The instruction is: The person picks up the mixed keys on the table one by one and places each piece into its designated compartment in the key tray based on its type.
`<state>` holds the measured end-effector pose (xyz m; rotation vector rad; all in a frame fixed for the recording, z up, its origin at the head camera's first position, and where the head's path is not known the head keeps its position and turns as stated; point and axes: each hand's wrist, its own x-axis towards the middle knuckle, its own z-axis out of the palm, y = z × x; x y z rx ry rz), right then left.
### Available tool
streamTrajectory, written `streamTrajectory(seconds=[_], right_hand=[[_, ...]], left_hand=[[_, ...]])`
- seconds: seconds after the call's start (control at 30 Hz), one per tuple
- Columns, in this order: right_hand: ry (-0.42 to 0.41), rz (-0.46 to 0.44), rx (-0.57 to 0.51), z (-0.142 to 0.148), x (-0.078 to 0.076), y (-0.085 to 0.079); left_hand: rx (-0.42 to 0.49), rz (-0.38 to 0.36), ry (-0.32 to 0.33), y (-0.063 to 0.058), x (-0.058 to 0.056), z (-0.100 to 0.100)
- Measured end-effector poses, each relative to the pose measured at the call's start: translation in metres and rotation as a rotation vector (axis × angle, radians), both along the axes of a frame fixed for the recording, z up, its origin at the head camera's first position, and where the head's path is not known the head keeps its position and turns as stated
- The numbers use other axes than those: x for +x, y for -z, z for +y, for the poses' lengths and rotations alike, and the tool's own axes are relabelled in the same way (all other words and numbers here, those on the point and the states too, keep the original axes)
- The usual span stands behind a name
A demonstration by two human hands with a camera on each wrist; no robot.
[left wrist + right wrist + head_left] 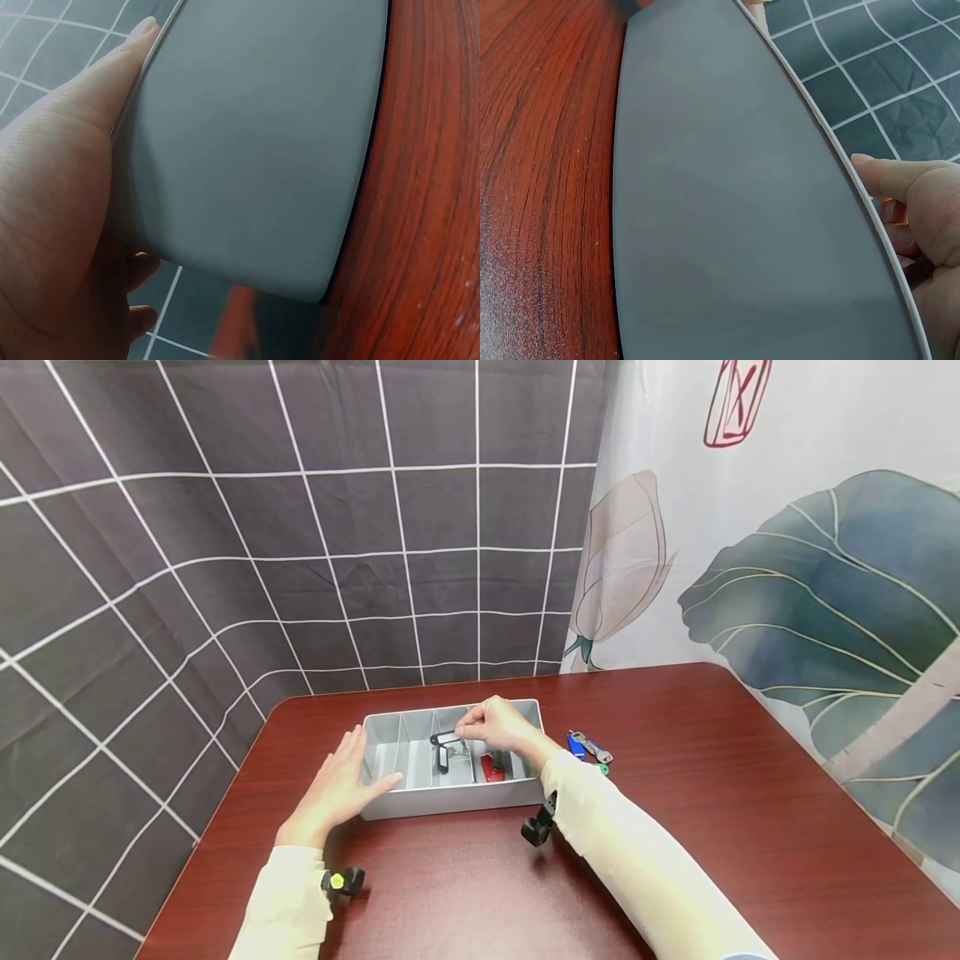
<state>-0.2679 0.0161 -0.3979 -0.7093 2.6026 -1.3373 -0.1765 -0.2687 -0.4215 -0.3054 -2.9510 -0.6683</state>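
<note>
A grey divided tray (450, 800) sits on the table. My left hand (337, 789) lies against its left end, fingers straight along the outside and thumb over the front rim. In the left wrist view, that thumb (124, 71) runs along the rim. My right hand (498, 724) reaches over the tray and pinches a black-edged key tag (446, 738) at its right end, above a middle compartment. Another black tag (442, 760) lies below it, beside small metal keys (456, 749). A red tag (491, 768) is in the compartment to the right. The right fingertips are partly hidden behind the tray wall (742, 187) in the right wrist view.
Right of the tray, keys (596, 750) with a blue tag (576, 746) and a green tag (602, 768) lie on the reddish-brown table (712, 793). A dark gridded curtain (442, 585) hangs behind the table. The tray's two left compartments hold nothing visible.
</note>
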Motion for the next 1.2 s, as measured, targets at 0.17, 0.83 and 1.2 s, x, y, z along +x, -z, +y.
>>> streamTrajectory(seconds=[0.17,0.83,1.2], right_hand=[[-0.001,-0.017,-0.008,0.000,0.001,-0.001],[0.025,-0.049,-0.114,0.014,0.008,-0.014],[0.054,-0.004,-0.227,0.051,0.012,-0.030]], left_hand=[[0.005,-0.006,0.001,-0.001,0.000,-0.001],[-0.013,-0.002,-0.002,0.001,-0.001,0.000],[-0.013,-0.001,-0.002,0.001,-0.001,-0.001]])
